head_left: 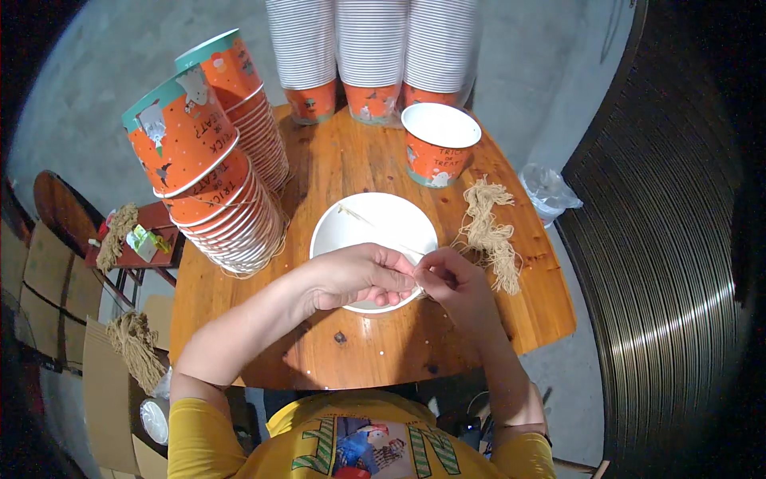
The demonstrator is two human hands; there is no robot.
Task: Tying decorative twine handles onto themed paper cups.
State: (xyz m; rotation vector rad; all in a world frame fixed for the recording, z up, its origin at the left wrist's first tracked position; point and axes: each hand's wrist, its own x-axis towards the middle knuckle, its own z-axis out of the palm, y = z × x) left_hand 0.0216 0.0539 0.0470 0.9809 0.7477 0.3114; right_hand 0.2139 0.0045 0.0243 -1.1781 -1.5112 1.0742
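Observation:
A white-lined round paper bucket [335, 231] stands mouth up at the middle of the table, just beyond my hands. My left hand [363, 275] is closed in a pinch over its near right rim. My right hand [453, 281] meets it there, thumb and fingers pinched together too. Between the fingertips is a thin beige string [363, 218], whose loose end trails over the white inside of the bucket. Exactly where the string passes between the fingers is too small to make out. A bundle of beige strings [487, 227] lies on the table beyond my right hand.
Upside-down orange paper buckets [187, 152] stand stacked at the left, strings hanging around them. Tall wrapped stacks of buckets [371, 56] line the back. One upright orange bucket [437, 152] stands back right. The wooden table [327, 152] has a curved edge. More string bundles [136, 347] hang at left.

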